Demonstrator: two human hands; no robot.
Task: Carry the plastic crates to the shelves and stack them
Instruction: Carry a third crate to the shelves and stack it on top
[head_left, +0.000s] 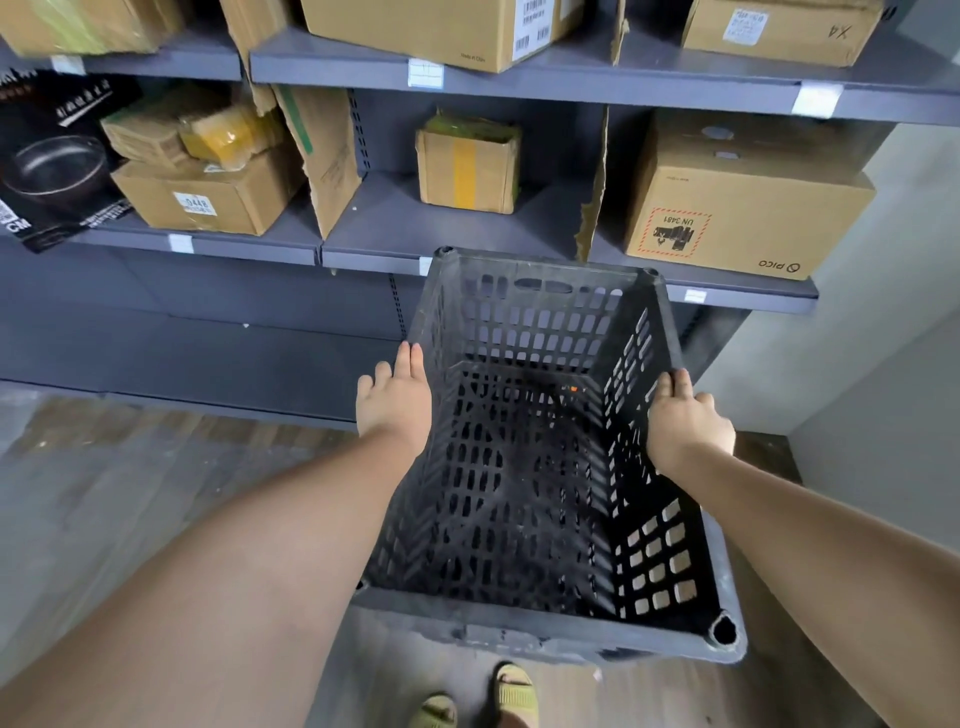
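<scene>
- At far left a black printed box (49, 161) showing a bowl leans on the middle shelf (395, 228), its lower corner hanging past the shelf's front edge.
- Just right of it, brown cartons (208, 192) are stacked on the same shelf, close to its lip.
- A torn cardboard divider (324, 156) stands upright and splits that bay from the next one.
- The centre bay holds only a small taped carton (467, 163) set towards the back, with bare shelf around it.
- Below the middle shelf, on the left, the lowest shelf (208, 358) shows an open grey surface just above the wood-patterned floor (104, 493).
- The left hand (395, 400) lies flat against the outside of the crate's left wall, fingers stretched forward and together, forearm extended; this grip presses the wall and is not curled around it.
- The black plastic crate (540, 467) is held in the air between both hands, open top up, its far rim level with the middle shelf's front edge.
- The right hand (685, 421) is hooked over the crate's right rim, fingers curled on the edge, grasping it.
- A ragged cardboard strip (597, 192) stands behind the crate's far right corner.
- A large carton (748, 208) with a red-bordered label fills the right bay, up to the shelf's end beside a pale wall (883, 312).
- Sandalled feet (483, 699) stand on the floor below the crate's near rim.
</scene>
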